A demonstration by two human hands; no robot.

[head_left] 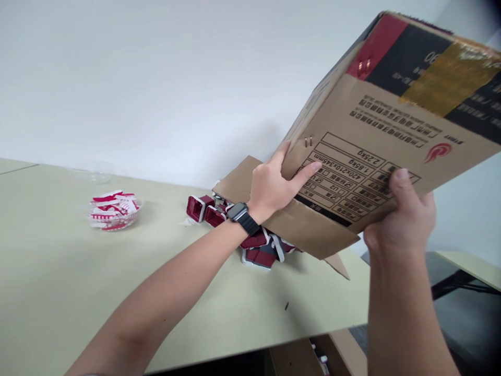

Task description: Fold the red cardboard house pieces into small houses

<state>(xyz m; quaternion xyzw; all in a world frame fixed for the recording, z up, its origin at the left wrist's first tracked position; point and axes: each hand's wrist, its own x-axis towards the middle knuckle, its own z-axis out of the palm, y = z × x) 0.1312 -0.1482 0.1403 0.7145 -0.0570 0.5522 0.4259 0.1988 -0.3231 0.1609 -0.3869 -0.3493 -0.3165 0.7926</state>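
Held tilted at 2 o'clock, the cardboard box (376,151) seemed to have its long axis from 2 to 8 o'clock, its flapped end pointing down at 8 toward the dark red pieces (260,257) on the surface (219,318). The left hand (274,188) was clamped on its near-mouth edge and the right hand (405,214) on its lower side, thumbs on the printed face. Tipping it well probably meant keeping that end low, flaps spread, both grips steady.

The cardboard box (391,149) bears Chinese print (391,125), "2.25kg", "1.85kg", "420x210x345mm" and "U2".
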